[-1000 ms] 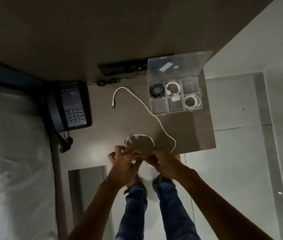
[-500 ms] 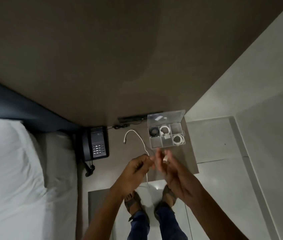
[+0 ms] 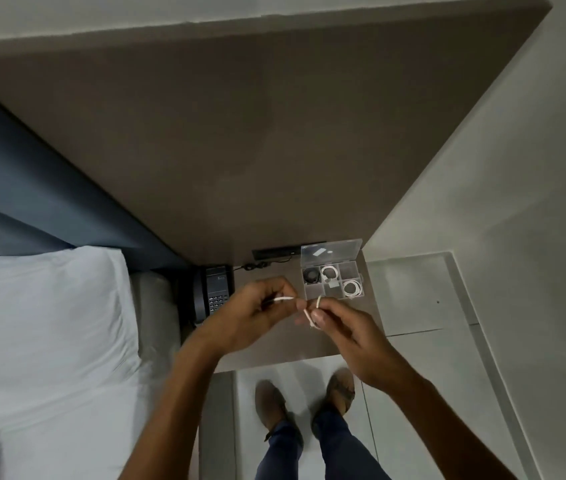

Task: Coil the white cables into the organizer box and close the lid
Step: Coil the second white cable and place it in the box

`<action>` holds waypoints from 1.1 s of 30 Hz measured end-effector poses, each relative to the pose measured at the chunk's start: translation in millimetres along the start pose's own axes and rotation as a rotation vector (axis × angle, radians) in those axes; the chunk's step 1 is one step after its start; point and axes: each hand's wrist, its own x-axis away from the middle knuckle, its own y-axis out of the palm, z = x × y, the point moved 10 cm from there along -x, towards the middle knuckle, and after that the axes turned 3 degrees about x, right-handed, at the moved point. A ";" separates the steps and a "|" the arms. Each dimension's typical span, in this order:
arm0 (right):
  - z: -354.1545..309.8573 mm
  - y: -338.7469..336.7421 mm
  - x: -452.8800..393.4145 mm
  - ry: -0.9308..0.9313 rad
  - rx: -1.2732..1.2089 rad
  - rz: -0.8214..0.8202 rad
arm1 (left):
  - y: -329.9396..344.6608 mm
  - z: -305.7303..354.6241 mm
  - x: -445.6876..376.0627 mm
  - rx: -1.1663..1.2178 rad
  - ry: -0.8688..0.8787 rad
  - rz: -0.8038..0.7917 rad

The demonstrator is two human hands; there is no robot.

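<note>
Left hand (image 3: 257, 311) pinches one end of thin white cable (image 3: 309, 315); right hand (image 3: 340, 327) closed on its small coil, held above the desk, near clear plastic compartmented organizer box (image 3: 332, 280) w/ lid open. Risk: springy loops unwind if the pinch slackens (coil looks loose).

White cable (image 3: 310, 315) lifted off nightstand, now bunched between both hands.
</note>
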 end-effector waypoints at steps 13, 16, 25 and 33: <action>-68.3 -23.3 5.4 0.008 -1.537 0.023 | 10.4 41.5 10.9 0.172 0.046 0.036; -63.6 -55.4 11.0 0.002 -0.550 0.416 | 9.1 46.1 13.8 0.077 0.037 0.013; -46.4 8.8 14.7 0.117 -0.296 -0.191 | -31.7 76.7 -16.1 0.045 0.093 0.084; -58.4 -31.6 -11.0 0.094 -1.675 0.133 | 8.4 53.1 -18.2 0.039 0.032 0.035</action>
